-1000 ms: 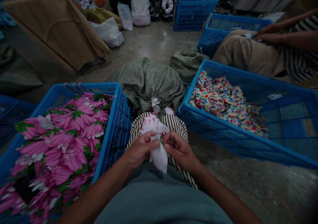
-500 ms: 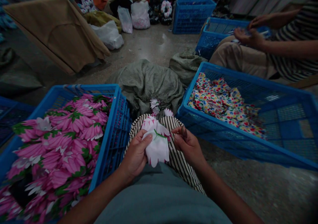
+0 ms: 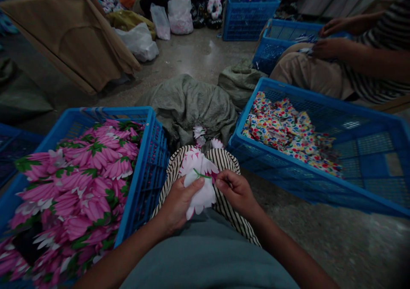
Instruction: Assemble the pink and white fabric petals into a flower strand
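Observation:
Over my lap, my left hand (image 3: 179,199) is closed on a white petal-edged fabric piece (image 3: 202,197) with a green strip across its upper part. The thumb presses on its face. My right hand (image 3: 235,191) is pinched at the right edge of that piece, fingertips together. Whatever lies between those fingertips is too small to make out. More pink-and-white petal pieces (image 3: 192,159) rest on my striped trousers (image 3: 230,159) just beyond the hands. Another petal piece (image 3: 217,144) lies by my right knee.
A blue crate (image 3: 150,126) heaped with pink flower-shaped pieces stands at my left. At my right, a blue crate (image 3: 288,154) holds colourful patterned fabric. A grey-green sack (image 3: 192,97) lies ahead. Another person's hands (image 3: 333,45) work at the upper right.
My right hand has come in to the fabric's edge, its fingers now pinched together. My left thumb has shifted further over the piece. The other person's hands have drawn closer to their lap.

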